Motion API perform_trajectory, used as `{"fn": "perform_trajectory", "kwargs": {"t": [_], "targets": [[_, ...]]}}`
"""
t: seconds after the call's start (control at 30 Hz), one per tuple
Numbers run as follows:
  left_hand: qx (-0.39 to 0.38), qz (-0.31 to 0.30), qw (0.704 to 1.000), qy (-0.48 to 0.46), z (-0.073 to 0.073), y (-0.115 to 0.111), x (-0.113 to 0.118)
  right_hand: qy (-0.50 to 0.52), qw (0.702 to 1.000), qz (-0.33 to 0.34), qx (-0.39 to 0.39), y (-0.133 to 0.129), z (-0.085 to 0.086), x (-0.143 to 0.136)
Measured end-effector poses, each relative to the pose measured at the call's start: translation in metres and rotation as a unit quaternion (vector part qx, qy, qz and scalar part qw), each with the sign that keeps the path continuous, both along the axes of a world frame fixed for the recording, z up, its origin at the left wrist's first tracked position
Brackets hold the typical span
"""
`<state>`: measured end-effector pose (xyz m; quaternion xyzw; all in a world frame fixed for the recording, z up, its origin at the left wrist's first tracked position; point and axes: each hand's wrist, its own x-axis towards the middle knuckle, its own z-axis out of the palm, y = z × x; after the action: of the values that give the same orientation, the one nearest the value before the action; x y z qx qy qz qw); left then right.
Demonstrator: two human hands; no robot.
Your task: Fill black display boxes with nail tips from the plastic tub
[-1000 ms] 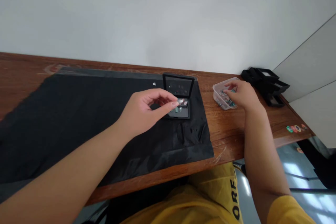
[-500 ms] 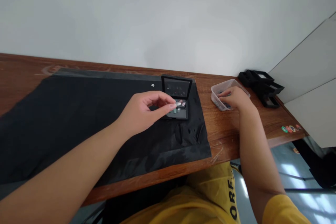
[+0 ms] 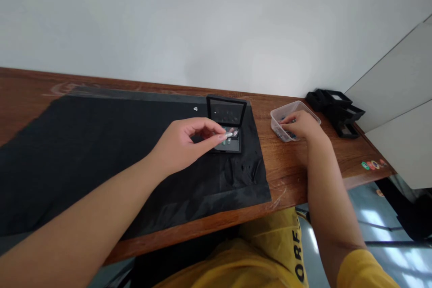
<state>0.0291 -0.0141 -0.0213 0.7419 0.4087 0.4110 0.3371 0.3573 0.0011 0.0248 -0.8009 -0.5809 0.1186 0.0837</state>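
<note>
My left hand (image 3: 189, 141) is over an open black display box (image 3: 239, 146), thumb and forefinger pinched together. A small whitish bit shows at the fingertips; whether it is a nail or a held piece, I cannot tell. Small shiny stones (image 3: 228, 141), greenish and pinkish, lie in the box. Its clear-windowed lid (image 3: 227, 111) stands up at the back. To the right, my right hand (image 3: 301, 125) reaches into a clear plastic tub (image 3: 278, 132) of small dark and bluish pieces. Its fingers are drawn together among them, and what they hold is hidden.
A black cloth (image 3: 111, 144) covers much of the wooden table (image 3: 286, 166). One small pale piece (image 3: 195, 109) lies on it left of the lid. Several black boxes (image 3: 337, 105) are piled at the right by the wall, with round coloured stickers (image 3: 373, 165) near the table edge.
My left hand keeps its pinch over the box. The right hand's fingers have shifted slightly inside the tub. The view has moved a touch.
</note>
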Motion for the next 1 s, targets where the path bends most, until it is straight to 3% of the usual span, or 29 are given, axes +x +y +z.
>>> {"fn": "perform_trajectory", "kwargs": {"t": [0.47,0.6,0.8,1.0], "targets": [[0.006,0.003,1.000,0.007,0.002,-0.001,-0.003,-0.007,1.000,0.001,-0.001,0.002,0.000,0.005],[0.012,0.005,1.000,0.006,0.002,-0.001,-0.003,-0.001,0.999,0.009,0.046,0.002,-0.003,0.010],[0.018,0.007,1.000,0.001,0.003,-0.002,-0.003,0.188,0.966,0.050,0.169,0.002,-0.004,0.017],[0.012,0.012,1.000,0.010,0.005,-0.003,-0.003,0.336,0.923,0.075,0.174,-0.004,0.002,0.014]]}}
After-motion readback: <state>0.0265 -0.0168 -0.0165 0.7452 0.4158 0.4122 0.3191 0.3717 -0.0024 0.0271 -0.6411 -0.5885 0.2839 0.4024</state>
